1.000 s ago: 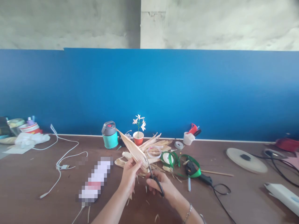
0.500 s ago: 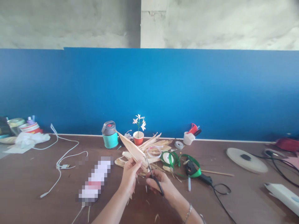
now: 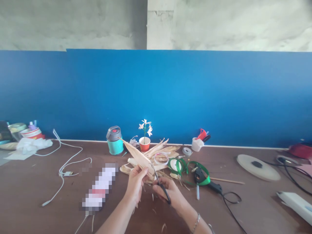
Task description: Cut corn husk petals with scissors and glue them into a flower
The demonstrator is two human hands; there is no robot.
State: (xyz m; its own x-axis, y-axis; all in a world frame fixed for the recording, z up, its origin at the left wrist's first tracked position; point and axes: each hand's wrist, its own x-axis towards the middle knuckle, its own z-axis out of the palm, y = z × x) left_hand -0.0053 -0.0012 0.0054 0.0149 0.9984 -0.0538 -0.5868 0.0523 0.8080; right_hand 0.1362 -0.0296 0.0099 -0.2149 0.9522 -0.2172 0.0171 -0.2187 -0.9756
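Between the thumb and fingers of my left hand point(image 3: 136, 180) is a pale corn husk point(image 3: 136, 155), its pointed tip aimed up and to the left. My right hand point(image 3: 168, 191) grips dark-handled scissors point(image 3: 162, 191), whose blades meet the husk's right edge. Behind both hands lies a heap of dried corn husks point(image 3: 174, 151). Rolls of green ribbon point(image 3: 180, 166) rest just right of the heap. A red and white paper cup point(image 3: 144, 144) with white flowers point(image 3: 145, 126) on a green stem stands behind it.
A turquoise flask point(image 3: 115, 146) stands back left, near white cables point(image 3: 62, 162). To the right lie a black glue gun point(image 3: 200, 175) with its cord, a thin stick point(image 3: 227, 180) and a round pale lid point(image 3: 258, 167). A blue partition point(image 3: 185, 97) borders the table's back.
Almost nothing differs. Both hands, the husk and the scissors keep nearly the same position; the view shifts very slightly.
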